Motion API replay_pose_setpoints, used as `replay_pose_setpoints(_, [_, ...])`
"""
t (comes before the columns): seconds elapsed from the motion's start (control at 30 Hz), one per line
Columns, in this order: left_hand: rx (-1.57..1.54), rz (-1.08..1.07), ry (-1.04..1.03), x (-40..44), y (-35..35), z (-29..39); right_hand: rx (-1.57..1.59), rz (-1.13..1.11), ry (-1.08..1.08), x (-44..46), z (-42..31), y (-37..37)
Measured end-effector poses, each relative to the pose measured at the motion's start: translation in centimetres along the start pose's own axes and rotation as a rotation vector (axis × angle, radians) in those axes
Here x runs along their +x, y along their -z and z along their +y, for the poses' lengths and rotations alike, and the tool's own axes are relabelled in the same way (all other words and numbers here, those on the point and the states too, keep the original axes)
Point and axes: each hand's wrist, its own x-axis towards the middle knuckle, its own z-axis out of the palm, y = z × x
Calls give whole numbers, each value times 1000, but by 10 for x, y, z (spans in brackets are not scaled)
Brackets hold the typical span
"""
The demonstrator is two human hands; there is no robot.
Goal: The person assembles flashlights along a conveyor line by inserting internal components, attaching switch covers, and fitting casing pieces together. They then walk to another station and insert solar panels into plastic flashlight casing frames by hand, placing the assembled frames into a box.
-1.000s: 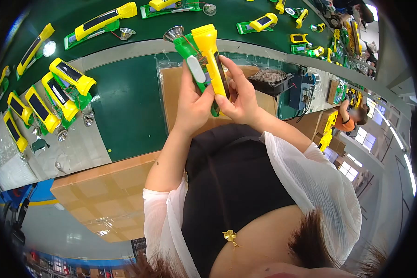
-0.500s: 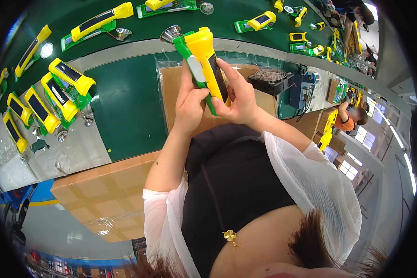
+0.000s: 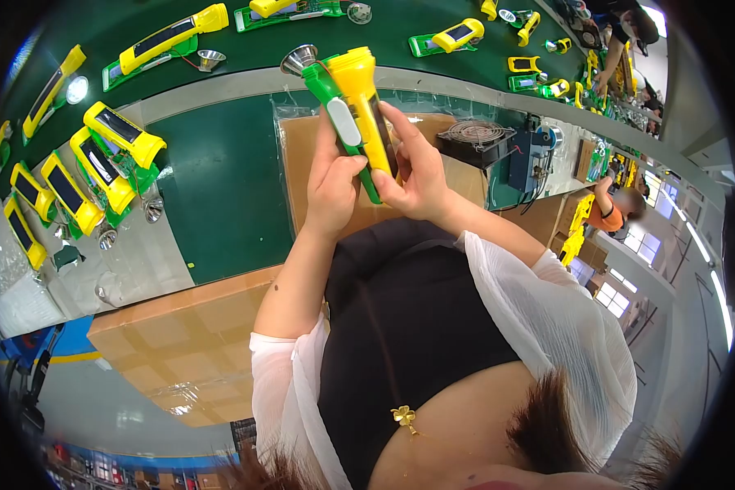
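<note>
The person's L hand [image 3: 333,194] has its grip closed on the green half [image 3: 321,85], w/ a shiny cup [image 3: 299,58] by its top. The R hand [image 3: 421,178] grips the yellow half [image 3: 356,80]. Both halves touch, side by side, tilted, over brown cardboard [image 3: 299,151] on the green worktop [image 3: 224,184]. A black fan [image 3: 472,147] is near the R hand.
</note>
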Motion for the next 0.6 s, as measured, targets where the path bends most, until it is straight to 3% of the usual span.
replay_pose_setpoints(0.13, [1,10,-31,0,-2,-2,-132,-11,88,4,4,-5])
replay_pose_setpoints(0.23, [298,2,-73,4,8,-8,-231,-79,80,3,6,-6])
replay_pose_setpoints(0.3, [279,138,-35,7,4,-11,-301,-184,29,12,0,-3])
replay_pose_setpoints(0.33, [274,206,-21,9,2,-11,-258,-242,25,17,4,0])
replay_pose_setpoints(0.43, [80,185,-147,15,4,-13,453,-79,-331,8,5,-1])
replay_pose_setpoints(0.47, [61,164,-170,13,4,-8,338,-46,-238,4,19,-5])
replay_pose_setpoints(0.5, [78,127,-148,12,4,-4,465,-205,-344,5,10,0])
replay_pose_setpoints(0.57, [115,49,-109,12,8,8,649,-285,-425,-2,16,-1])
replay_pose_setpoints(0.6, [188,23,-121,10,9,14,485,-180,-370,-2,21,-1])
